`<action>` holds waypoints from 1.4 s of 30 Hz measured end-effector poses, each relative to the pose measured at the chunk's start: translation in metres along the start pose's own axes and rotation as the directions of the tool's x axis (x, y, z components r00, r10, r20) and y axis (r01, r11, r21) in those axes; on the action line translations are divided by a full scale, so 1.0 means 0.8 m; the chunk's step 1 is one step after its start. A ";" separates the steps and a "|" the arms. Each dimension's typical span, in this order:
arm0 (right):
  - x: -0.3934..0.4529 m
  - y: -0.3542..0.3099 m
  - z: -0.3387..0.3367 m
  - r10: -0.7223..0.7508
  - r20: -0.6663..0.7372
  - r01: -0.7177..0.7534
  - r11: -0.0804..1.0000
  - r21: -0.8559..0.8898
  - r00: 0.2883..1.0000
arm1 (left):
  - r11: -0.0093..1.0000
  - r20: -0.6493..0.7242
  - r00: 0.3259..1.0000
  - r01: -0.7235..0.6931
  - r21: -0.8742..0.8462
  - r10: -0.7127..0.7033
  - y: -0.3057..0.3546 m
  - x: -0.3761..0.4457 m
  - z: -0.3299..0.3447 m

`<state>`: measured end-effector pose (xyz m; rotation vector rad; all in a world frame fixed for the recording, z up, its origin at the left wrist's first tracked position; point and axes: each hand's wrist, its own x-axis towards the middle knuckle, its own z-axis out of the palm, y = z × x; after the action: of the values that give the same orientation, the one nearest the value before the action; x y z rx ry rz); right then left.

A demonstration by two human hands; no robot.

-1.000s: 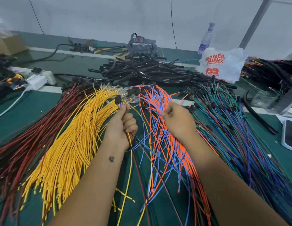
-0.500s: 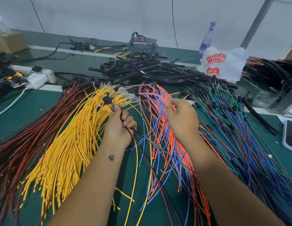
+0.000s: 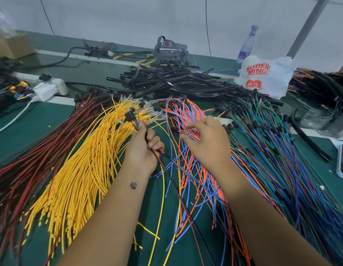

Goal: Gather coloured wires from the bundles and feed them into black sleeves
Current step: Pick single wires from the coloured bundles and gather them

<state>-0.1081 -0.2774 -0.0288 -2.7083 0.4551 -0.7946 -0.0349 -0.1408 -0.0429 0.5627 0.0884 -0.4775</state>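
Both forearms reach forward from the lower edge of the view over a green worktop (image 3: pixel 42 123) spread with fanned-out wire bundles. The left hand (image 3: pixel 143 150) is turned with its back to the left, thumb stretched up and forward, and its fingers are curled round a small bunch of gathered wires (image 3: pixel 147 139); the black plugs (image 3: pixel 129 114) at the far ends of these wires stick out just past the thumb, while the long tails run down between the two forearms toward the near edge. The right hand (image 3: pixel 209 143) lies palm down on the orange and blue wires (image 3: pixel 188 116), its fingers bent and spread, the fingertips pressed into the strands; whether it pinches a single wire I cannot tell. To the left of the left hand lies the yellow bundle (image 3: pixel 80 169), and beyond that the dark red bundle (image 3: pixel 32 160). To the right of the right forearm a green, blue and purple bundle (image 3: pixel 282 150) fans toward the near right corner. The black sleeves (image 3: pixel 176 81) lie in a loose heap at the far side of the worktop, well apart from both hands. Beside the heap on the right stands a white plastic bag (image 3: pixel 266 75) with red lettering, and a clear bottle (image 3: pixel 247 45) stands behind it.
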 end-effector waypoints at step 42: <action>-0.014 0.015 -0.082 -0.092 0.860 -0.282 0.923 0.263 0.502 | 0.373 0.286 0.929 -0.357 0.857 0.233 0.127 0.005 0.107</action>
<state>-0.1564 -0.2959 0.0149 -2.2735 0.1637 0.5350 0.0115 -0.1130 0.0784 1.6148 -0.4320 -0.1471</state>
